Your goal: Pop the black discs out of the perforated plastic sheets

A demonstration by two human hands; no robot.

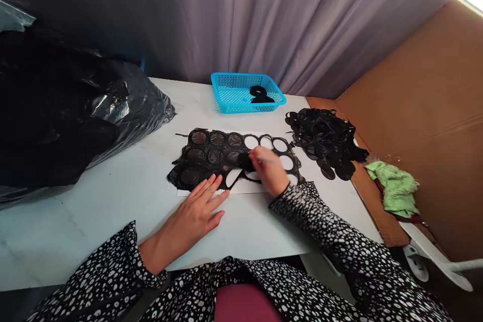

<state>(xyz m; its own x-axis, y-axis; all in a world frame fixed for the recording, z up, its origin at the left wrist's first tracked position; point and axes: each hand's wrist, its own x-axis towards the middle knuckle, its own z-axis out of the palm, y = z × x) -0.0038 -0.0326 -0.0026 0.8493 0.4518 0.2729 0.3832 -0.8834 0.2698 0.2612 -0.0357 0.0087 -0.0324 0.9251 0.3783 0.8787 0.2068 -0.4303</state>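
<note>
Black sheet: thin, dark material (216, 157) with rows of raised round shapes and a ragged edge, lying flat at the middle of the table. Circles toward my left look dark and faintly ribbed; those toward my right show plain white.
White backing: a smooth, flat layer (247, 188), its pale edge showing beneath the sheet.
My left hand: palm down, open, fingers lightly spread (194, 216), fingertips on the sheet's near edge; it grips nothing.
My right hand: blurred, fingers curled in and pinched (269, 168) on a soft-looking black piece (245, 162) over the sheet; I cannot tell whether the piece is loose or attached.
Plastic basket: bright blue, rectangular, lattice-walled (225, 109), beyond the sheet, with fuzzy black rings (258, 91) inside.
Scrap pile: tangled black strips and discs (324, 133), to the sheet's right.
Cloth: crumpled, nubbly green (394, 188), on brown cardboard (426, 80).
Plastic bag: large, black, glossy and wrinkled (60, 110), at my left.
Table: smooth white, faintly veined (113, 211).
Curtain: grey, hanging in soft folds (241, 20).
</note>
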